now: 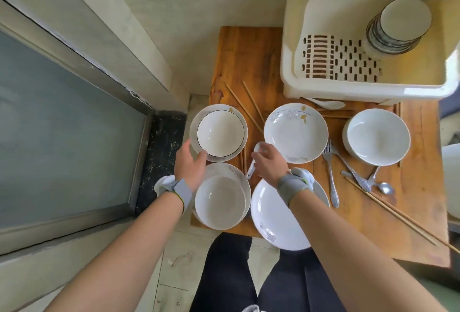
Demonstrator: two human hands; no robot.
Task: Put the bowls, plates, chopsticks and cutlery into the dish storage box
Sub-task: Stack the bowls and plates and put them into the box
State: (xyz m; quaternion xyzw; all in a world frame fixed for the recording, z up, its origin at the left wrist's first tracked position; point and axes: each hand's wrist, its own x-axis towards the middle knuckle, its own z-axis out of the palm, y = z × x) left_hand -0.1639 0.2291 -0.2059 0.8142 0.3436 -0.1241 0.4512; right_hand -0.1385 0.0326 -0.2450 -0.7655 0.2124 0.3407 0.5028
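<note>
My left hand (190, 162) grips the near-left rim of a plate (237, 153) that carries a black-rimmed bowl (220, 132); its thumb lies on top of the rim. My right hand (268, 162) is over a white ceramic spoon (251, 171) and pinches its bowl end between thumb and fingers. The cream dish storage box (361, 92) stands open at the back right with a stack of bowls (398, 27) inside. Around my hands are a bowl on a plate (220, 202), a large plate (278, 217), a flowered deep plate (296, 132) and a white bowl (378, 136).
Forks (331, 174), metal spoons (384, 188) and chopsticks (398, 214) lie on the right of the wooden table (249, 57). More chopsticks (249, 107) lie between the back plates, and a second white spoon (328, 105) lies by the box. A wall and window are on the left.
</note>
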